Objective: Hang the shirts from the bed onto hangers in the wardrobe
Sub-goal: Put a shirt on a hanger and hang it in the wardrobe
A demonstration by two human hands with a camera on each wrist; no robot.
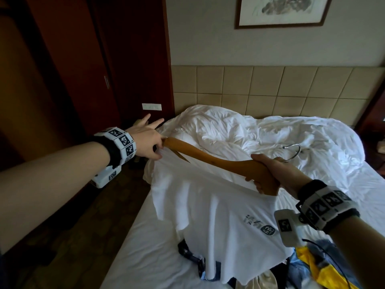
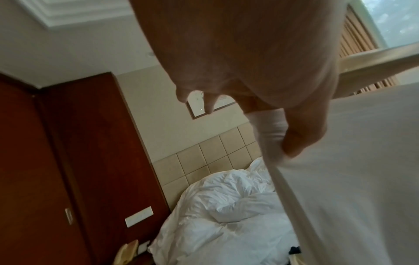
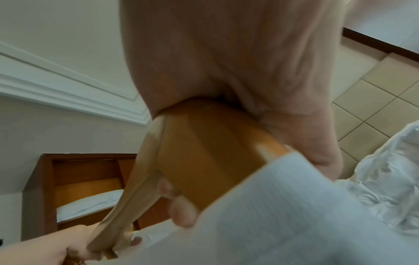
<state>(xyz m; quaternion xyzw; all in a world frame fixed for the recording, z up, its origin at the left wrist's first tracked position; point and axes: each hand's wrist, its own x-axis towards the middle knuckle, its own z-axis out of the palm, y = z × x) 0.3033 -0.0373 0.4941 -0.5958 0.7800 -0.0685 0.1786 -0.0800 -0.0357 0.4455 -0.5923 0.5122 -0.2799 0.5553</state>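
At the far left stands the dark wooden wardrobe (image 1: pixel 68 65), well apart from both grips. The left hand (image 1: pixel 145 142) pinches the edge of the white shirt (image 1: pixel 218 205) between thumb and forefinger, right at the left tip of the wooden hanger (image 1: pixel 208 155); its other fingers are spread and point away toward the wall. In the left wrist view the thumb (image 2: pixel 301 141) presses a bunched fold of shirt cloth. From that pinch the hanger runs rightward and down to the right hand (image 1: pixel 270 172), whose fingers curl around the hanger's thick middle, just below the metal hook (image 1: pixel 293 153). The shirt hangs below the bar between the two grips, its printed hem draped onto the bed (image 1: pixel 145 247). Under the right wrist lies a pile of coloured clothes (image 1: pixel 312 265). Beyond both hands is a crumpled white duvet (image 1: pixel 250 132).
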